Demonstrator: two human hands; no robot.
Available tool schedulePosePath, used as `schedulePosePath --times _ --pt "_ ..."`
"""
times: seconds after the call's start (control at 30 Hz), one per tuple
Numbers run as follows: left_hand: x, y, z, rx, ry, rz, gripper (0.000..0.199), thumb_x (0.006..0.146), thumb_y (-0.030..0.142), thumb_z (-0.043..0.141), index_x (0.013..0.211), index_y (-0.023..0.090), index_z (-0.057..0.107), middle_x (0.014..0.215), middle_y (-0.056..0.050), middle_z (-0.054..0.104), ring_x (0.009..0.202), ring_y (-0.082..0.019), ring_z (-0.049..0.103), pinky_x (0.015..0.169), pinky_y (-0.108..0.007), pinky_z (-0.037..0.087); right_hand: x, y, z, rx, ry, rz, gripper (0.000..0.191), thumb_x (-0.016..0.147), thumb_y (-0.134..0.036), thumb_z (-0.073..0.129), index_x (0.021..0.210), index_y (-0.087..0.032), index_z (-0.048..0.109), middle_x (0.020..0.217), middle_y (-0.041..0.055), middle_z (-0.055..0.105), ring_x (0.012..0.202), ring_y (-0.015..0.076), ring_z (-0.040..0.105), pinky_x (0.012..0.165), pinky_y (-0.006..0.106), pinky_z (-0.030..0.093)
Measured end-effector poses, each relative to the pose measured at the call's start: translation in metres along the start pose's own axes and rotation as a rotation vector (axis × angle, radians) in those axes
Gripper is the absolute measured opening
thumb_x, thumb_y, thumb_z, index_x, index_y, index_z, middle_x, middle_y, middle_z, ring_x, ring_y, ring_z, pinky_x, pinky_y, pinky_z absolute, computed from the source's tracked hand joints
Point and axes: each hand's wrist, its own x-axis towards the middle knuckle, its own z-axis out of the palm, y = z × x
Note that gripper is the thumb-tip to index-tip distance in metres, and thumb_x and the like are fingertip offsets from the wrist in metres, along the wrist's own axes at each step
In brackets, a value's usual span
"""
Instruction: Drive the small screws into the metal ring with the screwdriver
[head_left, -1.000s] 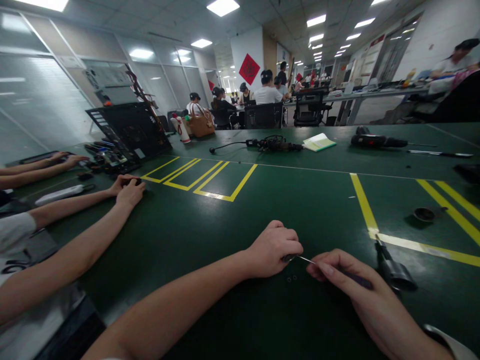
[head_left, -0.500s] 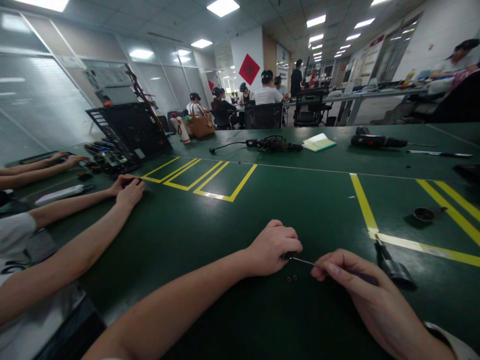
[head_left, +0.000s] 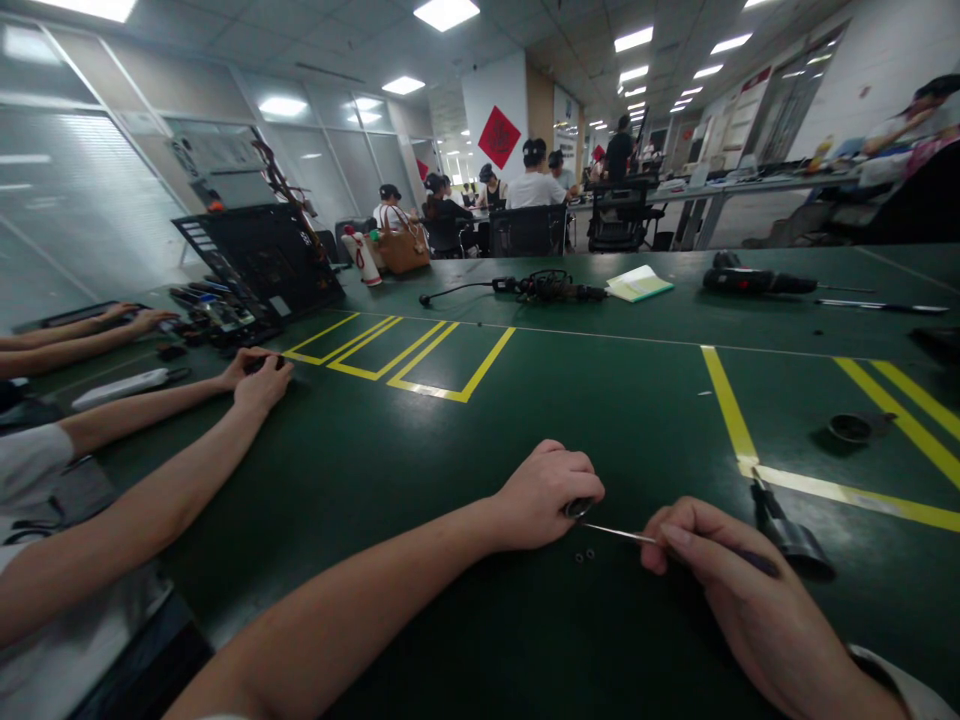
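Note:
My left hand (head_left: 546, 497) is closed around a small dark round part (head_left: 578, 508), whose rim shows below the fingers. My right hand (head_left: 739, 575) pinches a thin metal tool (head_left: 621, 534) with a dark handle; its tip lies close beside the round part, and whether they touch I cannot tell. Two tiny dark rings (head_left: 585, 556) lie on the green table (head_left: 420, 450) just below my left hand. A dark metal cylinder with a narrow stem (head_left: 795, 540) lies to the right, behind my right hand.
Another round metal part (head_left: 851, 428) lies at the right among yellow tape lines (head_left: 727, 405). Farther back are a power tool (head_left: 757, 280), a cabled tool (head_left: 551, 288) and a notepad (head_left: 639, 284). At the left, a neighbour's hands (head_left: 259, 378) hold something dark.
My right hand has moved slightly right, drawing the tool tip back from my left hand. The round part in my left hand has turned, showing more of its rim.

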Motion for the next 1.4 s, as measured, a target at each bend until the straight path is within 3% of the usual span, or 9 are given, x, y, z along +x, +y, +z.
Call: schedulePosePath --times 0.17,0.37,0.47,0.6,1.0,1.07,1.17,1.3,1.4 --pt "0.000 -0.002 0.001 -0.054 0.025 -0.029 0.010 0.078 0.009 0.050 0.080 0.017 0.054 0.084 -0.001 0.058 0.082 -0.014 0.054 0.082 -0.030 0.036 0.002 0.008 -0.004 -0.127 -0.017 -0.010 0.029 0.077 -0.043 0.057 0.058 -0.022 0.060 0.060 0.0007 0.058 0.064 0.0198 0.052 0.062 0.032 0.039" --pt "0.000 -0.008 0.000 -0.361 0.096 0.009 0.007 0.072 0.012 0.056 0.077 0.016 0.054 0.079 -0.003 0.059 0.078 -0.014 0.056 0.074 -0.026 0.043 0.003 0.014 -0.007 -0.334 -0.055 0.008 0.033 0.081 -0.046 0.050 0.060 -0.022 0.058 0.063 0.0008 0.057 0.066 0.0207 0.052 0.062 0.032 0.037" --pt "0.000 -0.009 -0.003 -0.493 0.064 0.062 0.005 0.072 0.012 0.057 0.076 0.015 0.055 0.078 -0.004 0.061 0.075 -0.014 0.058 0.071 -0.025 0.045 0.003 0.013 -0.006 -0.358 -0.052 -0.011 0.033 0.081 -0.046 0.049 0.059 -0.022 0.057 0.063 0.0007 0.056 0.067 0.0211 0.053 0.063 0.033 0.037" --pt "0.000 -0.008 -0.005 -0.479 -0.027 0.125 0.007 0.071 0.012 0.059 0.076 0.016 0.056 0.079 -0.003 0.063 0.076 -0.014 0.060 0.077 -0.026 0.046 0.003 0.012 -0.006 -0.365 -0.051 -0.009 0.032 0.081 -0.045 0.049 0.060 -0.022 0.057 0.064 0.0003 0.056 0.066 0.0205 0.052 0.062 0.033 0.037" --pt "0.000 -0.006 -0.007 -0.398 -0.111 0.124 0.011 0.072 0.012 0.061 0.078 0.019 0.055 0.081 -0.001 0.064 0.079 -0.014 0.061 0.080 -0.027 0.044 0.002 0.012 -0.006 -0.011 0.083 -0.001 0.031 0.075 -0.046 0.060 0.055 -0.022 0.059 0.054 -0.0007 0.054 0.059 0.0179 0.049 0.059 0.030 0.037" --pt "0.000 -0.004 -0.009 -0.363 -0.063 0.088 0.011 0.072 0.014 0.062 0.079 0.019 0.056 0.083 -0.001 0.064 0.082 -0.014 0.061 0.084 -0.028 0.043 0.002 0.010 -0.005 0.062 0.127 -0.010 0.031 0.072 -0.045 0.063 0.052 -0.022 0.059 0.052 -0.0012 0.052 0.058 0.0176 0.048 0.059 0.030 0.038" --pt "-0.001 -0.002 -0.012 -0.167 0.160 -0.066 0.013 0.076 0.029 0.065 0.079 0.019 0.057 0.091 -0.003 0.065 0.090 -0.018 0.059 0.087 -0.034 0.041 0.003 0.009 -0.004 0.109 0.135 -0.012 0.032 0.073 -0.045 0.063 0.051 -0.022 0.060 0.051 -0.0017 0.051 0.059 0.0176 0.048 0.065 0.031 0.039" --pt "-0.003 -0.007 -0.012 0.071 0.418 -0.359 0.037 0.076 0.052 0.062 0.087 0.017 0.059 0.093 -0.006 0.061 0.081 -0.019 0.058 0.072 -0.033 0.044 0.003 0.011 -0.005 0.067 0.091 0.003 0.036 0.074 -0.048 0.062 0.049 -0.022 0.058 0.049 -0.0015 0.049 0.066 0.0207 0.054 0.072 0.033 0.039" --pt "-0.004 -0.017 -0.010 0.061 0.494 -0.523 0.035 0.078 0.048 0.062 0.098 0.019 0.059 0.094 -0.004 0.061 0.076 -0.017 0.059 0.065 -0.029 0.045 0.003 0.012 -0.005 0.018 0.080 0.011 0.036 0.075 -0.048 0.061 0.050 -0.022 0.057 0.050 -0.0015 0.049 0.064 0.0201 0.052 0.068 0.032 0.039"
